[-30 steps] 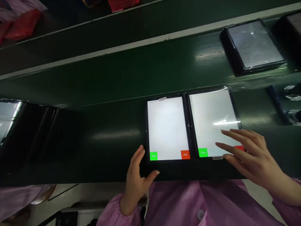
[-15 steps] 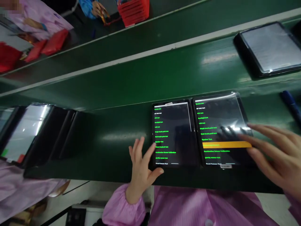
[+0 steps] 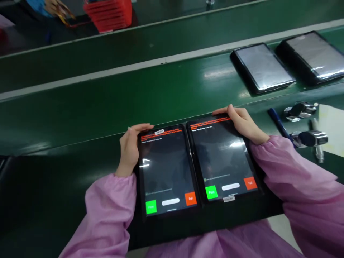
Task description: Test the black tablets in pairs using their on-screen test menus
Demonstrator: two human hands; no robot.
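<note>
Two tablets lie side by side on the green bench, the left tablet (image 3: 168,168) and the right tablet (image 3: 220,154). Both dark screens show red and white text at the top, with a green Pass button and a red Fail button at the bottom. My left hand (image 3: 130,148) is curled round the upper left corner of the left tablet, fingers along its top edge. Round the upper right corner of the right tablet wraps my right hand (image 3: 244,123), its thumb near the screen edge. Small white labels sit on both tablets.
Two more tablets, one nearer (image 3: 264,68) and one farther right (image 3: 317,55), rest on the raised strip. A blue pen (image 3: 279,123), metal-topped objects (image 3: 309,138) and a pale sheet (image 3: 331,129) lie at right. Across the bench are red baskets (image 3: 109,14) and a co-worker's hand (image 3: 56,8).
Both hands have moved to the tablets' upper outer corners. The screens have switched from a green test list to the Pass and Fail page. The view has shifted right.
</note>
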